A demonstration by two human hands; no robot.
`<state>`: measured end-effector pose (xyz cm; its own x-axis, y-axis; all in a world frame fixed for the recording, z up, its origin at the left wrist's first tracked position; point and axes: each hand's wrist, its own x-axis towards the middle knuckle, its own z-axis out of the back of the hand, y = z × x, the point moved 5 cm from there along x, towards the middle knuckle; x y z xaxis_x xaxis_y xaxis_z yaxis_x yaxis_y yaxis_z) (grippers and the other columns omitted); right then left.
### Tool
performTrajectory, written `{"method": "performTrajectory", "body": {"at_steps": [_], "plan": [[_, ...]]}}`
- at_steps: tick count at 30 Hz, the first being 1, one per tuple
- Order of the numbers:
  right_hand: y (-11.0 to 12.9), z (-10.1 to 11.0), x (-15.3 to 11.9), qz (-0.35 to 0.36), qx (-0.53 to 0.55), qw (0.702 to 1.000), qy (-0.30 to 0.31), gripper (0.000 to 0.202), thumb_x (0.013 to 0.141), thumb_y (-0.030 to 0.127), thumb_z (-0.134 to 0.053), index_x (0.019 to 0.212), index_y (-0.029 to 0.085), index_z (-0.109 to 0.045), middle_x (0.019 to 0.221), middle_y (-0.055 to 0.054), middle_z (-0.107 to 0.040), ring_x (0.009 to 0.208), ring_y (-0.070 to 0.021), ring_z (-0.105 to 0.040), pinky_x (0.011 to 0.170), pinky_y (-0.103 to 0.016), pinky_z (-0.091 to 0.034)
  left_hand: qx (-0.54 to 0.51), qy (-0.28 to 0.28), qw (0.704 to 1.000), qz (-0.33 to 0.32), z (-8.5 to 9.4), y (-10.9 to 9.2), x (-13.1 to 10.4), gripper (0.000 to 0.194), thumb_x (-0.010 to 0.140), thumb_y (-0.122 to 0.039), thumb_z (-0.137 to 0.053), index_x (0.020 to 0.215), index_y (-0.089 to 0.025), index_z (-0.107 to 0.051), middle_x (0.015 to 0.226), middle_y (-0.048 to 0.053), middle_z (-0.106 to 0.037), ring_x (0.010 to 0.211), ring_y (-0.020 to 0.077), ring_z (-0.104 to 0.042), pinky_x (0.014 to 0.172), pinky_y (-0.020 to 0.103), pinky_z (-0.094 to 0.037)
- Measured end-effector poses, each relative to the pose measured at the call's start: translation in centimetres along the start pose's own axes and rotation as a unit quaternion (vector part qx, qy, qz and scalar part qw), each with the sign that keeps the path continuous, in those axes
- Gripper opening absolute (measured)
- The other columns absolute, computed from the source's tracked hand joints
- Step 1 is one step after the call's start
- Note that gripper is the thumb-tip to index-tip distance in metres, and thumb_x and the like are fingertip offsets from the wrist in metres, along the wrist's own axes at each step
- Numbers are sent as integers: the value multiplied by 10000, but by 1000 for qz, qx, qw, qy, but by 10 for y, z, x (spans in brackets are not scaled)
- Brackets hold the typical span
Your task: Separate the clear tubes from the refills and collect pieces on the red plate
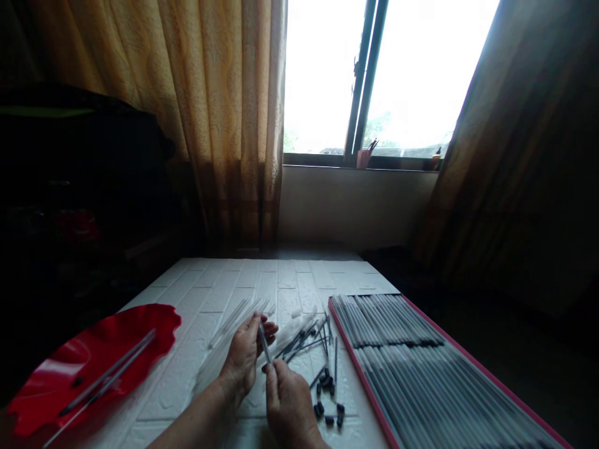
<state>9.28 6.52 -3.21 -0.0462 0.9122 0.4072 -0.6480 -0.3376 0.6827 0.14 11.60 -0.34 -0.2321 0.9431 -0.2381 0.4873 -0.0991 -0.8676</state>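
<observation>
Between my two hands is a slim ballpoint pen (264,342) with a clear barrel and something dark inside, held at a slant. My left hand (245,349) pinches its upper end with thumb and finger, the other fingers half curled. My right hand (291,399) is closed around the lower end, which it hides. Just beyond the hands lie clear pen barrels (229,323) on the left and dark ink refills (299,342) on the right. Small black pen caps (326,380) are scattered beside my right hand.
A red-edged box (374,399) on the right holds two rows of pens (421,380). At the left stands a red wavy-rimmed plate (154,312) with a few pens, one jutting over its edge. All rest on a white brick-patterned table (262,274) before a curtained window.
</observation>
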Motion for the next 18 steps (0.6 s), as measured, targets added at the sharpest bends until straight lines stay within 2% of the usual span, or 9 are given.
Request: {"method": "performTrajectory", "body": {"at_steps": [5, 9, 14, 18], "plan": [[1, 4, 2, -6, 9, 1000, 12, 359, 931, 285, -276, 761, 198, -580, 675, -63, -688, 649, -200, -662, 537, -256, -311, -3, 1, 1000, 1, -2, -2, -1, 221, 952, -207, -468, 782, -140, -592, 615, 28, -689, 590, 141, -694, 599, 240, -558], [7, 18, 9, -15, 33, 999, 27, 358, 932, 285, -296, 762, 197, -598, 699, -62, -699, 667, -197, -668, 555, -244, -343, -3, 7, 1000, 0, -5, -7, -2, 187, 946, -190, -478, 827, -135, -610, 708, 36, -704, 603, 134, -695, 593, 237, -558], [15, 35, 15, -17, 67, 997, 26, 275, 912, 248, -364, 1025, 192, -608, 798, -54, -727, 746, -208, -689, 611, -241, -395, 6, 32, 999, -7, -9, -13, -7, 150, 944, -162, -473, 928, -139, -621, 837, 62, -714, 652, 141, -702, 603, 242, -563], [18, 42, 18, -33, 13, 998, 44, 255, 887, 201, -398, 1017, 177, -616, 849, -80, -734, 806, -234, -692, 637, -258, -406, 15, 51, 999, -4, -11, -14, -10, 146, 939, -150, -472, 990, -153, -609, 942, 83, -711, 722, 163, -708, 619, 259, -568]]}}
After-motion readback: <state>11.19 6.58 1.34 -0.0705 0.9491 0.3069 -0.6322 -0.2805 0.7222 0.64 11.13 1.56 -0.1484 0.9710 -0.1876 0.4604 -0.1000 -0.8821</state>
